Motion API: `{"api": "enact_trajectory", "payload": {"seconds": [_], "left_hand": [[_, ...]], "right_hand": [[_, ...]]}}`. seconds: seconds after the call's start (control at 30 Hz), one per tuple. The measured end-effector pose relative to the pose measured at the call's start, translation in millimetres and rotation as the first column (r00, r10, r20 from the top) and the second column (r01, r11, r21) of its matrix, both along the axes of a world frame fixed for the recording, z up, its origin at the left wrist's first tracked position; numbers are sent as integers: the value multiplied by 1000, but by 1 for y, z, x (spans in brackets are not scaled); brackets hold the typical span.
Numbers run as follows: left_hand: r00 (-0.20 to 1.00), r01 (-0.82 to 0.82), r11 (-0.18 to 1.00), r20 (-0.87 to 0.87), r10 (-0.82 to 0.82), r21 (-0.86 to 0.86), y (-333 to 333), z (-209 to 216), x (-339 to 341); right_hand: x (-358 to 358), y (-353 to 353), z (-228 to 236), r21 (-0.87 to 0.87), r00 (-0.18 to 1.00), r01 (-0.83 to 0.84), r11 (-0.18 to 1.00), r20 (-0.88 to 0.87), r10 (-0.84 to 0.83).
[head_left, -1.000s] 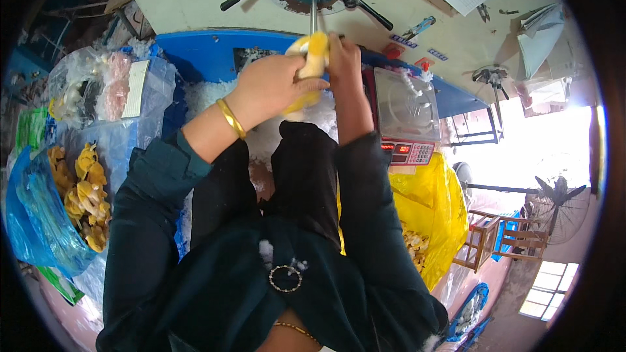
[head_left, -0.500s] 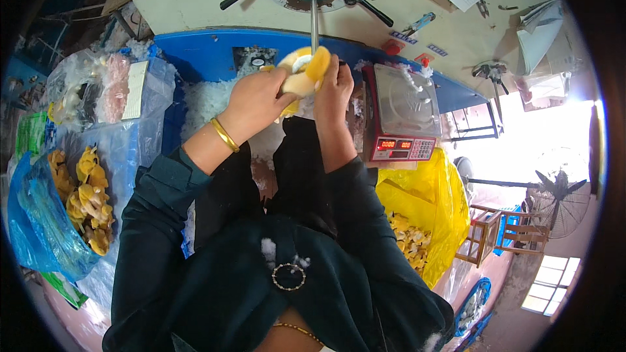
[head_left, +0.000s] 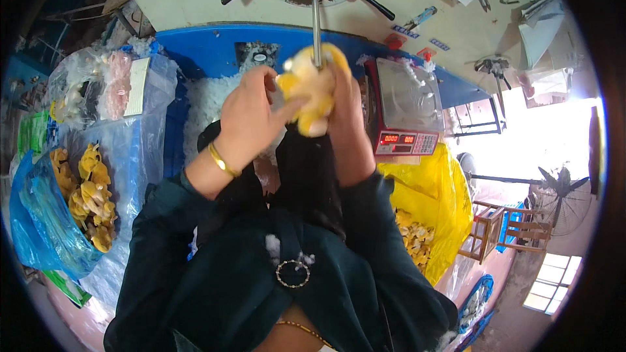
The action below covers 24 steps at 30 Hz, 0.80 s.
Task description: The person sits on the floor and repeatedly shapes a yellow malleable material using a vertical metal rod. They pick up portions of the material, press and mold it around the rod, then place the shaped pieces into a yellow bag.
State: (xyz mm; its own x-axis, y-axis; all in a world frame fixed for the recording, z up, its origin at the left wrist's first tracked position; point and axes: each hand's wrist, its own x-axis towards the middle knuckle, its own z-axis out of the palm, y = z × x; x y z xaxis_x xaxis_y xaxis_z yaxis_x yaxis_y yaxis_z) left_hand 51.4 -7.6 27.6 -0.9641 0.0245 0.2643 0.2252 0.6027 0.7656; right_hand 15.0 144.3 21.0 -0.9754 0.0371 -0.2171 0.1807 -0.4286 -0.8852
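Toy [head_left: 309, 88] turned; scale digits [head_left: 391, 138] glow.

2 hands [head_left: 246, 117], 1 held toy [head_left: 308, 88], 1 scale [head_left: 409, 101] and 1 gold bangle [head_left: 223, 160] show.

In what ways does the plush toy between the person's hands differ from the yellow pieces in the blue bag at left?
The plush toy is a single item at the end of the metal rod; the yellow pieces lie heaped in the blue bag. The right hand holds the plush toy, while no hand touches the yellow pieces. Both combine yellow with paler areas.
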Motion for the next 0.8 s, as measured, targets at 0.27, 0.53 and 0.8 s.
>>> {"api": "enact_trajectory", "payload": {"seconds": [0.27,0.53,0.8], "left_hand": [[767,57,756,455,-451,653,16,-1,-45],[997,80,906,14,-82,-416,45,-30,-60],[996,38,866,-50,-72,-499,42,-44,-80]], "right_hand": [[-63,18,-24,-37,987,-141,989,71,144],[-100,17,-49,0,964,-228,974,-139,226],[-111,9,-42,16,957,-233,972,-173,232]]}}
